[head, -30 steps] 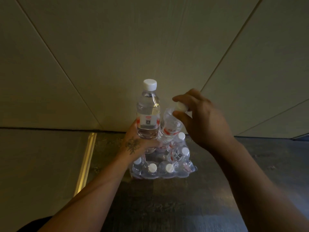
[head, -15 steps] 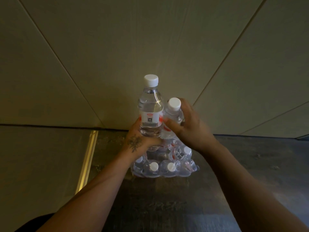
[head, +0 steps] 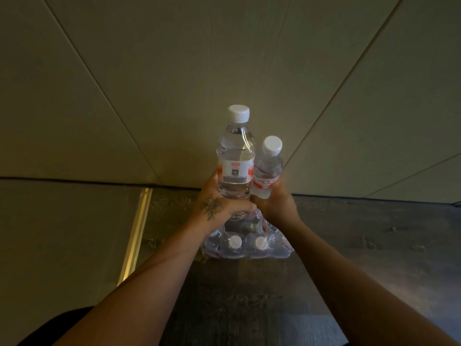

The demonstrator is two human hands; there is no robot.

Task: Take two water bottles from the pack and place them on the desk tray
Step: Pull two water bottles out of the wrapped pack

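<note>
Pale wall panels (head: 224,58) fill the upper frame above a dark wood-grain floor (head: 361,245). At lower centre, the shrink-wrapped pack (head: 247,247) is seen on the floor. Above it, the taller bottle (head: 235,158) is held upright by the left hand (head: 219,208), fingers wrapped round its base; just beside it, the shorter bottle (head: 268,168) is clasped by the right hand (head: 278,204), fingers curled round its lower part.

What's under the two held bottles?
The shrink-wrapped pack on the dark floor, two white caps showing at its front. Left hand and right hand, each gripping a bottle, cover the pack's rear rows.
</note>
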